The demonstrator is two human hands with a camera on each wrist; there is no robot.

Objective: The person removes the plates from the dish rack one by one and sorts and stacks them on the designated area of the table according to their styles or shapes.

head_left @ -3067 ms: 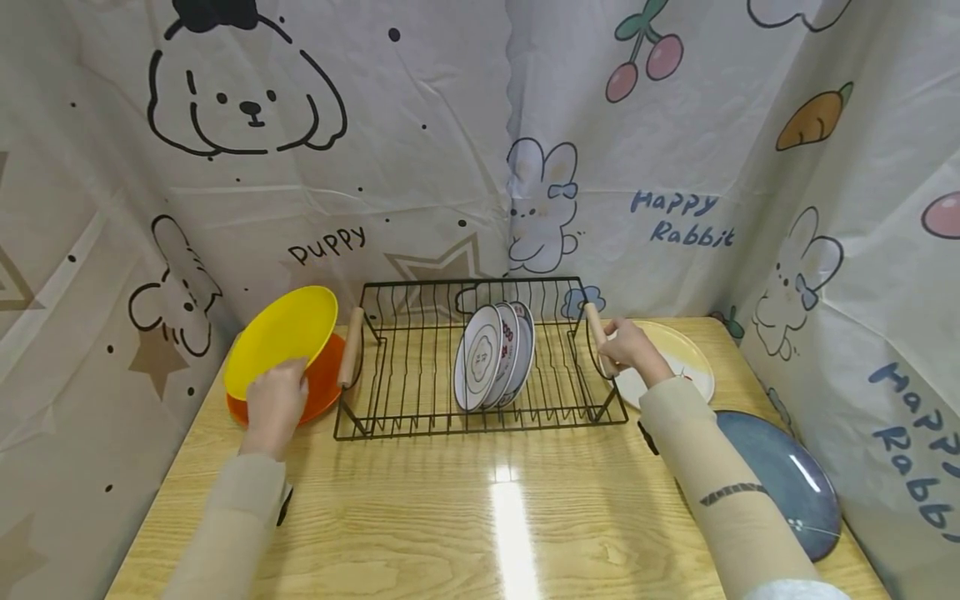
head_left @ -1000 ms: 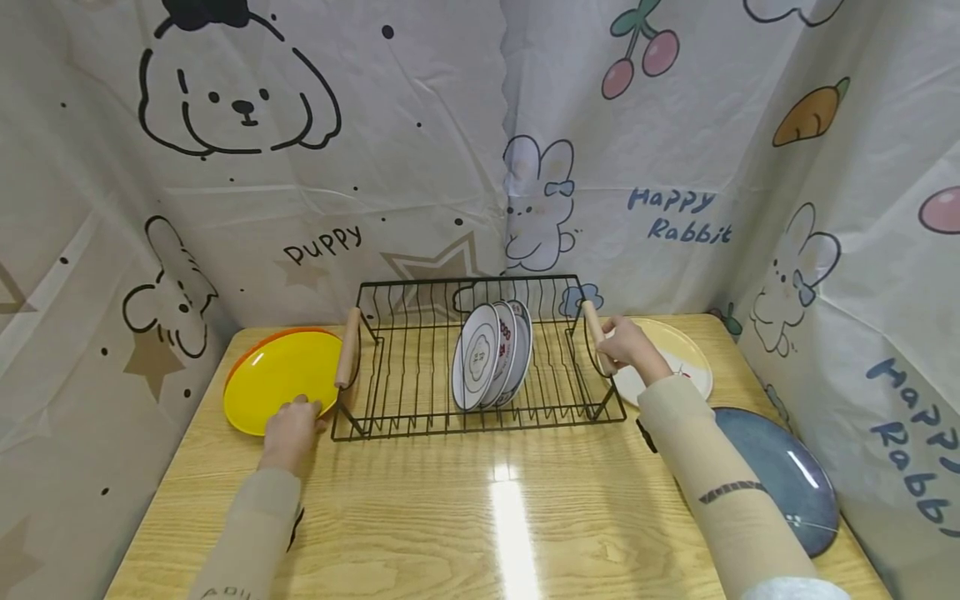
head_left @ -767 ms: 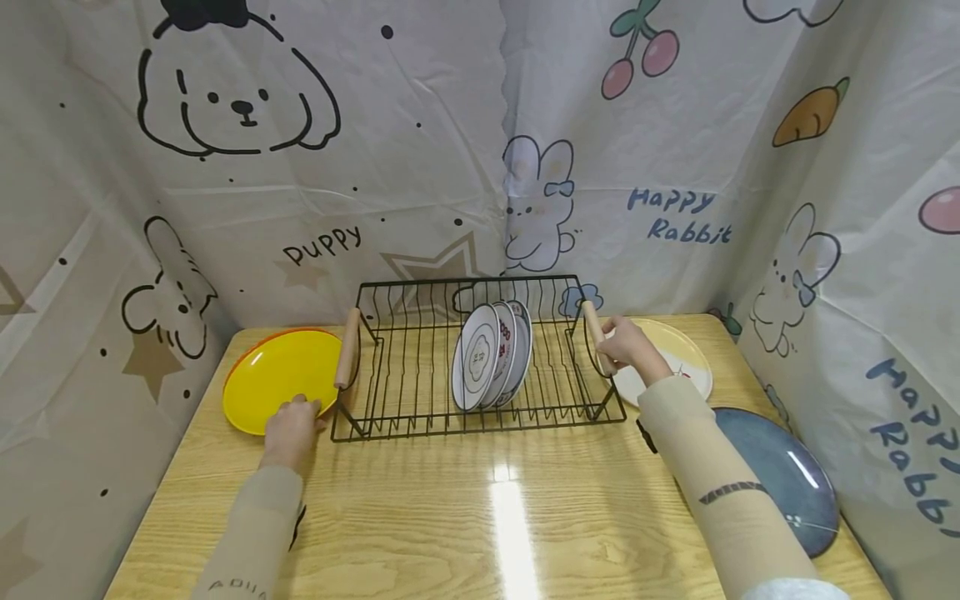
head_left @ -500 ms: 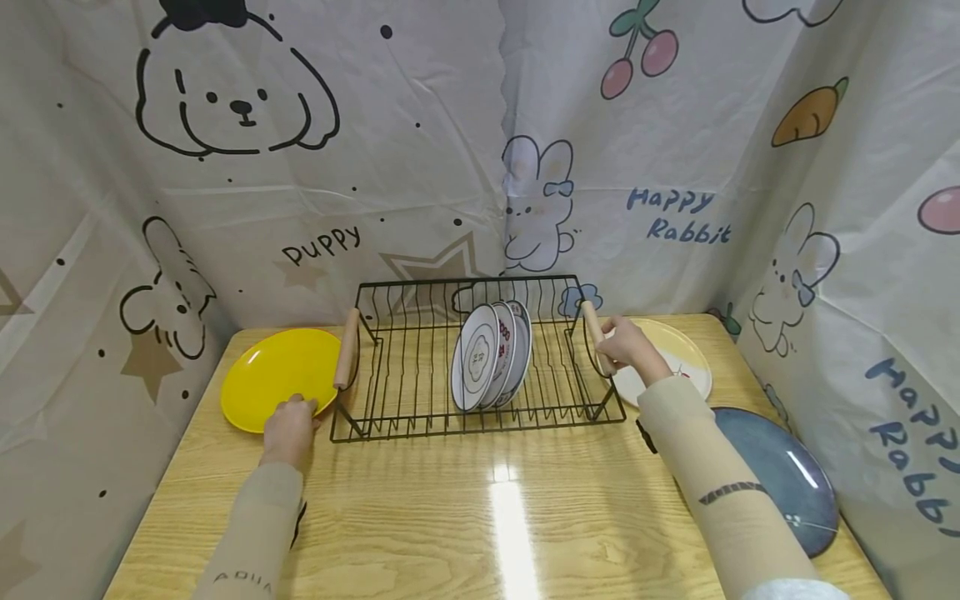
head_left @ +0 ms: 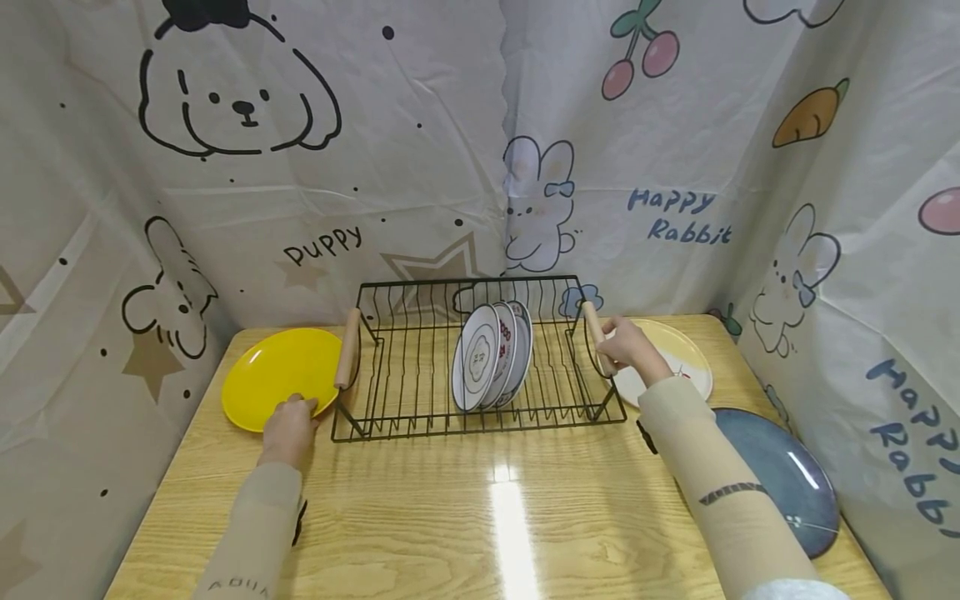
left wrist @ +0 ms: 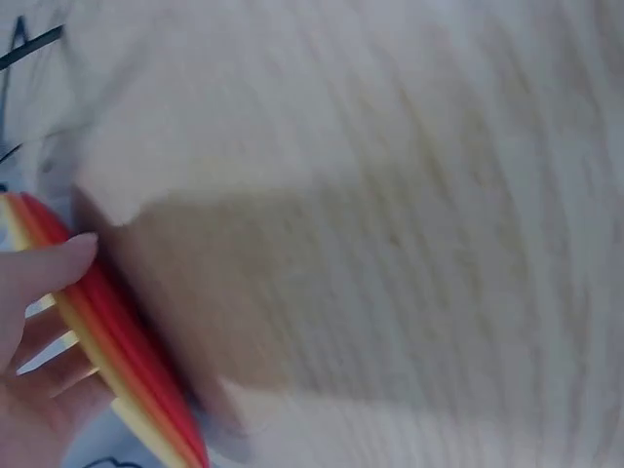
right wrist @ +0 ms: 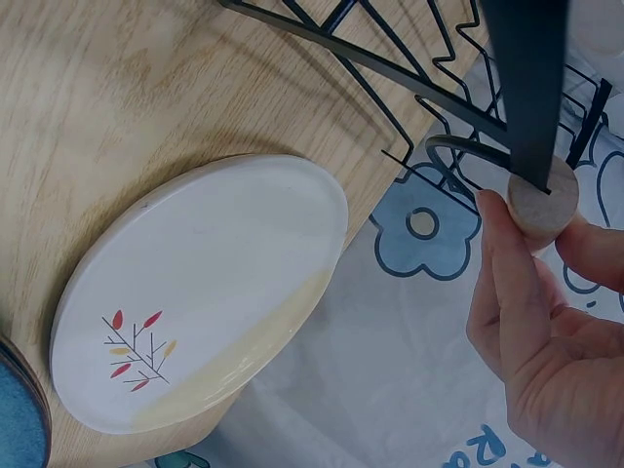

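Observation:
A yellow plate [head_left: 273, 375] lies over an orange-red plate [left wrist: 141, 336] left of the rack; from the head view the lower one is covered. With thumb and fingers my left hand [head_left: 287, 429] pinches the stacked rims at their near right edge. In the left wrist view the thumb is on the red rim and fingers are on the yellow side. My right hand [head_left: 633, 348] grips the right wooden handle [head_left: 592, 321] of the black wire dish rack [head_left: 420, 431]. Several white patterned dishes [head_left: 476, 362] stand tilted in the rack's middle.
To the right of the rack lies a cream and white plate [right wrist: 205, 283] with a leaf sprig. Nearer me, a dark blue plate [head_left: 791, 475] is partly under my right forearm. A printed curtain [head_left: 435, 142] closes in the wooden table [head_left: 420, 517] behind and at the sides.
My left hand has lowered the yellow plate from a raised tilt onto the orange one. The orange rim has since slipped from sight. My right hand has stayed on the handle.

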